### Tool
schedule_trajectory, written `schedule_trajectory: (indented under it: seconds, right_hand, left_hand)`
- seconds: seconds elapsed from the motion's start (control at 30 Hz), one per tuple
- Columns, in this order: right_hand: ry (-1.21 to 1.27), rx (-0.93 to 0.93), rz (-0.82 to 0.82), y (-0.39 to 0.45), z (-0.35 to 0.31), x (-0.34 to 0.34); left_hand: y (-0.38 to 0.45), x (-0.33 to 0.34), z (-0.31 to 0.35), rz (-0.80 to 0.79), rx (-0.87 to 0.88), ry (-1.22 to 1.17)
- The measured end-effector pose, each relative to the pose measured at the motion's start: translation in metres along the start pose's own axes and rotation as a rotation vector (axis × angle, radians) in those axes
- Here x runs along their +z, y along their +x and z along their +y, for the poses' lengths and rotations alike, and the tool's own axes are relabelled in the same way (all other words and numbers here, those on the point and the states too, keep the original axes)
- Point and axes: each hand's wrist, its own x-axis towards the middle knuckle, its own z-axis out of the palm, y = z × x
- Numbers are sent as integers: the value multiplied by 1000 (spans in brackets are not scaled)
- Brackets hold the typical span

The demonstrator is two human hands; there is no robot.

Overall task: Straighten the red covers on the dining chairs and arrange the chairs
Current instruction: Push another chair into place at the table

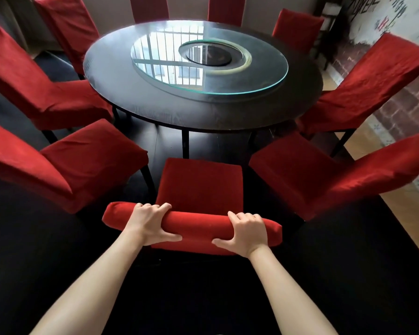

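A dining chair with a red cover (201, 182) stands right in front of me, its seat facing the round dark table (155, 110). My left hand (150, 223) grips the left part of the chair's padded top rail, fingers over the far side and thumb on the near side. My right hand (246, 229) grips the right part of the same rail in the same way. Several more red-covered chairs ring the table: two at the left (87, 158) (34, 85), two at the right (324, 175) (363, 85), and others at the far side (298, 27).
A glass turntable (264, 78) lies on the table top. The floor under the chairs is dark; lighter wood floor (406, 213) and a brick-pattern wall (411, 105) run along the right. Neighbouring chairs stand close on both sides of the one I hold.
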Motion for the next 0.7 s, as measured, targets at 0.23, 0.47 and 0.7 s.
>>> schedule_trajectory:
  seconds: [0.23, 0.47, 0.7]
  right_hand:
    - [11, -69, 15, 14, 27, 0]
    - [39, -139, 20, 27, 52, 3]
    - [49, -164, 21, 33, 67, 5]
  left_hand:
    - [9, -3, 20, -8, -65, -20]
    - [21, -8, 40, -40, -100, -2]
    - [31, -16, 51, -147, -129, 34]
